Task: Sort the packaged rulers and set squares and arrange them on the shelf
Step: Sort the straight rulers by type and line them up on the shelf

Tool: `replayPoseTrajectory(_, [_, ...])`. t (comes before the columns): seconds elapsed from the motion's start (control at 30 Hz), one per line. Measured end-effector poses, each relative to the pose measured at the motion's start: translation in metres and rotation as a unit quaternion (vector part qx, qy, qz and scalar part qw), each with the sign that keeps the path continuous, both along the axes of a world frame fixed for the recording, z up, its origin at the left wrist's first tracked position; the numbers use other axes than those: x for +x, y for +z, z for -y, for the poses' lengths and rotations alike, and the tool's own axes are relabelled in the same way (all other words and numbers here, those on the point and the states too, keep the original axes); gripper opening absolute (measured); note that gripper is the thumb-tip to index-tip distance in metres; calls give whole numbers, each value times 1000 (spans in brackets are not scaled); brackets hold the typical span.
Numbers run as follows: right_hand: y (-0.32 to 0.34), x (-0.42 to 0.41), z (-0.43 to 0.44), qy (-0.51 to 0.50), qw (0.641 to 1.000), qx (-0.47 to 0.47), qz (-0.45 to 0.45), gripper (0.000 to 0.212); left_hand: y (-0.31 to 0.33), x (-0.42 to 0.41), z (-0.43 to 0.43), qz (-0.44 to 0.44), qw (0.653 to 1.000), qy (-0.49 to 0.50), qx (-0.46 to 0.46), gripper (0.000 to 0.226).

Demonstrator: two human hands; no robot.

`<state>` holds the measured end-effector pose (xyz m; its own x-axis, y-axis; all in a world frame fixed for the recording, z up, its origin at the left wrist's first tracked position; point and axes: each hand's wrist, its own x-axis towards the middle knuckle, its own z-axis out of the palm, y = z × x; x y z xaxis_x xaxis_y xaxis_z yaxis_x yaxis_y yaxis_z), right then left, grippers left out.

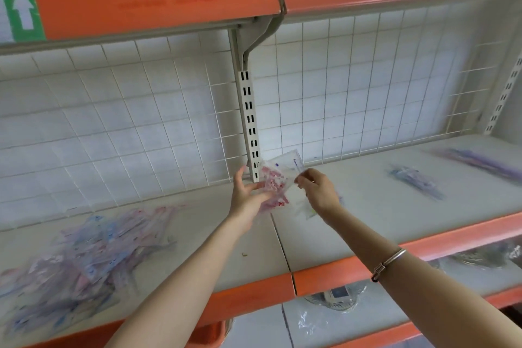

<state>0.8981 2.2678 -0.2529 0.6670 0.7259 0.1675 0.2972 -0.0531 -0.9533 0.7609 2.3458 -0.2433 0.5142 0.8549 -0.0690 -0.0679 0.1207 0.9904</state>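
In the head view, a pink packet (272, 182) is held in the left hand's (248, 196) curled fingers above the shelf (367, 234), near its back edge. A clear packet (286, 164) touching it is pinched by the right hand (319, 189). A mixed pile (79, 257) lies at the left front, and a blue packet (415, 181) towards the right end.
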Motion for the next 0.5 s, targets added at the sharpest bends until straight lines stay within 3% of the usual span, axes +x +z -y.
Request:
replayPoseTrajectory(0.1, [-4, 18, 12, -27, 999, 3, -29, 8, 1, 24, 8, 9, 999, -18, -29, 94])
replayPoseTrajectory(0.37, [3, 71, 44, -6, 993, -7, -120, 13, 2, 84, 32, 20, 997, -67, -22, 57])
replayPoseTrajectory(0.5, [7, 95, 54, 2, 981, 8, -195, 13, 2, 108, 38, 49, 992, -95, -63, 42])
